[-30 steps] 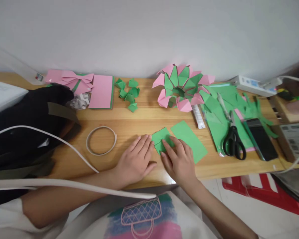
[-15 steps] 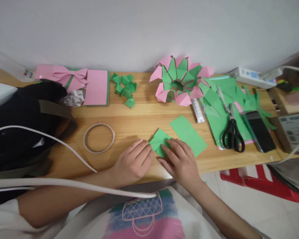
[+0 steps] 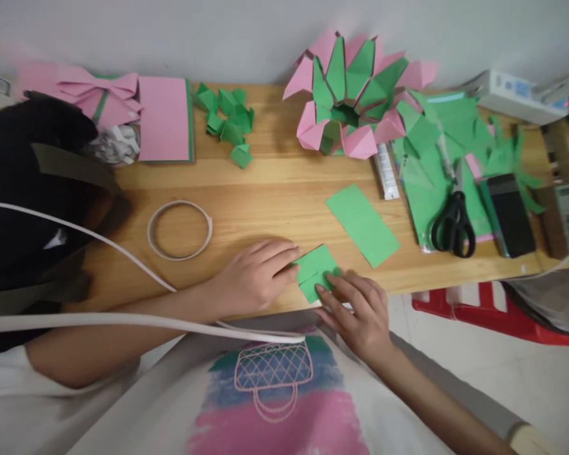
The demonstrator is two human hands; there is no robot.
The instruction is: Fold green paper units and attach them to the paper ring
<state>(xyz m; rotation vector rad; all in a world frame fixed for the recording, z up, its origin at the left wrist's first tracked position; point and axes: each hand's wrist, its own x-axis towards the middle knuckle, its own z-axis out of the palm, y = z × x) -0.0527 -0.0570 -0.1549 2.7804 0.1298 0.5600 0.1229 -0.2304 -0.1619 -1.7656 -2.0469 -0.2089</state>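
Observation:
A folded green paper point(image 3: 318, 268) with a slit-like fold line across it lies at the table's front edge. My left hand point(image 3: 260, 273) pinches its left corner, with the fingers close together. On its lower right side, my right hand point(image 3: 360, 313) presses down with bent fingertips, the thumb low by the table edge. Just beyond my right hand is a flat green paper strip point(image 3: 363, 225), apart from the folded piece. The undersides of both hands are hidden.
A pink and green paper flower point(image 3: 346, 114) stands at the back. Nearby are a glue tube point(image 3: 385, 172), black-handled scissors point(image 3: 454, 221) and a phone point(image 3: 508, 215). Leftward lie a tape ring point(image 3: 210, 230), small green folded pieces point(image 3: 231, 131), pink paper point(image 3: 165, 119) and a white cable point(image 3: 137, 323).
The view has tipped downward. Both hands have drawn the folded paper nearer to the front edge, away from the flat strip, and it has turned slightly.

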